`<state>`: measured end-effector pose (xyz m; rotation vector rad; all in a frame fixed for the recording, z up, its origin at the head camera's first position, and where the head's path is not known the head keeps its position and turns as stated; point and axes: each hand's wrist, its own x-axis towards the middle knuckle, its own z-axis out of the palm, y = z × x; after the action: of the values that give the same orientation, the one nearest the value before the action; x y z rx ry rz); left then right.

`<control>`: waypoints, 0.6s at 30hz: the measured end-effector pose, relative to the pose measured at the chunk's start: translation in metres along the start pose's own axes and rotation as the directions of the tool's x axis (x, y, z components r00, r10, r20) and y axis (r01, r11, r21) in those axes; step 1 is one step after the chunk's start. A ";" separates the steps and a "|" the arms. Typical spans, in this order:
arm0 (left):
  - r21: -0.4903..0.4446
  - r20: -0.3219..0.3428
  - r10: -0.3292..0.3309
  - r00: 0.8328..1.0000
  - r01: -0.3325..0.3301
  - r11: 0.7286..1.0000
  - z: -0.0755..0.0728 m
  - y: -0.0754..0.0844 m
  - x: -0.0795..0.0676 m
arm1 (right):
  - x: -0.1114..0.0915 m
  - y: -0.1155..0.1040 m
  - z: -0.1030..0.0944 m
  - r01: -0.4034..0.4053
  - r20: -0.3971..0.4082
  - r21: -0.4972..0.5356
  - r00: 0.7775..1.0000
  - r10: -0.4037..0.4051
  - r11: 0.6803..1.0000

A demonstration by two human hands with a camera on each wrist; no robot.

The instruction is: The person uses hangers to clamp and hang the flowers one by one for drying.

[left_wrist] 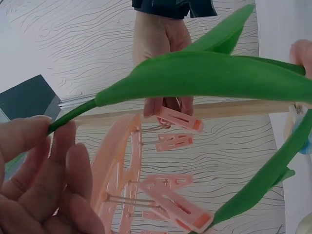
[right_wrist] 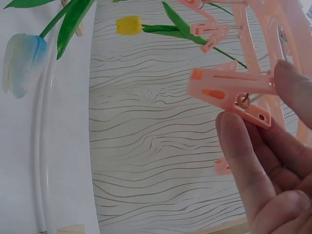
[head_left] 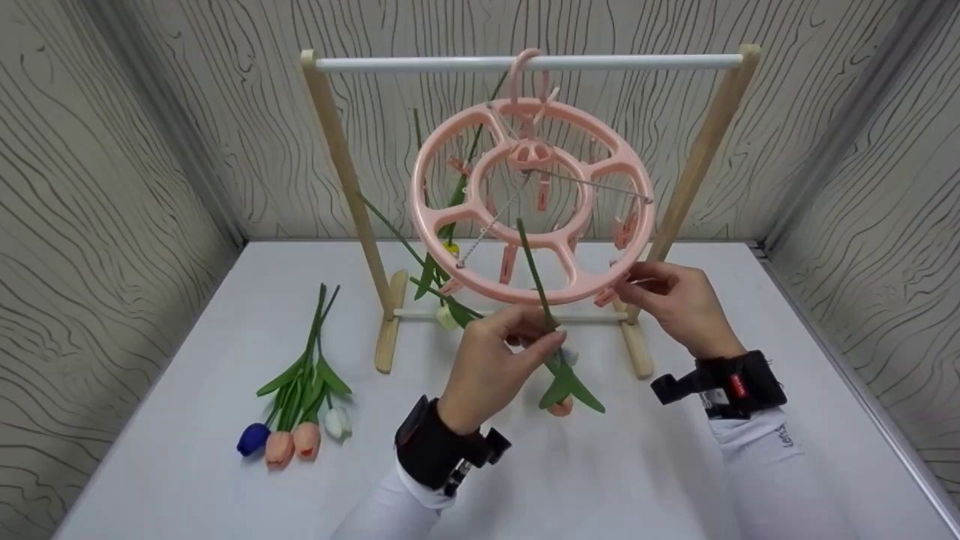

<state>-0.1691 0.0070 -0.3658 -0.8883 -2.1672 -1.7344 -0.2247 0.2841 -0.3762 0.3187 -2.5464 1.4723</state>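
On the table (head_left: 637,465): four flowers (head_left: 304,382), seemingly left
Pink ring (head_left: 555,241): hung flowers (right_wrist: 129,26)
Left hand (head_left: 487,367): pinches unclipped flower (head_left: 559,386)
Right hand (head_left: 682,307): pinches empty clip (right_wrist: 229,87)

Left hand (left_wrist: 41,190): fingers pinching green stem (left_wrist: 75,113), long leaf (left_wrist: 195,75) attached. Right hand (left_wrist: 163,53), dark wrist strap (left_wrist: 161,7): fingers on pink clip (left_wrist: 181,123). Pink ring (left_wrist: 109,151), several similar clips (left_wrist: 180,210) attached. Second leaf (left_wrist: 258,183), lower right. Backdrop (left_wrist: 239,146), line-patterned.
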 end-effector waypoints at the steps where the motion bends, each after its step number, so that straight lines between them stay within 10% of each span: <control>1: 0.006 -0.006 0.003 1.000 -0.003 1.000 -0.001 0.000 0.000 | -0.003 -0.002 0.002 -0.002 -0.014 0.015 1.000 0.003 1.000; 18: 0.007 -0.045 -0.061 0.997 0.062 0.998 -0.010 0.001 0.001 | -0.037 -0.024 0.020 0.011 -0.049 0.114 0.999 -0.006 0.993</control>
<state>-0.1706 -0.0017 -0.3618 -0.7815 -2.1937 -1.7546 -0.1832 0.2585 -0.3760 0.3057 -2.4263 1.6059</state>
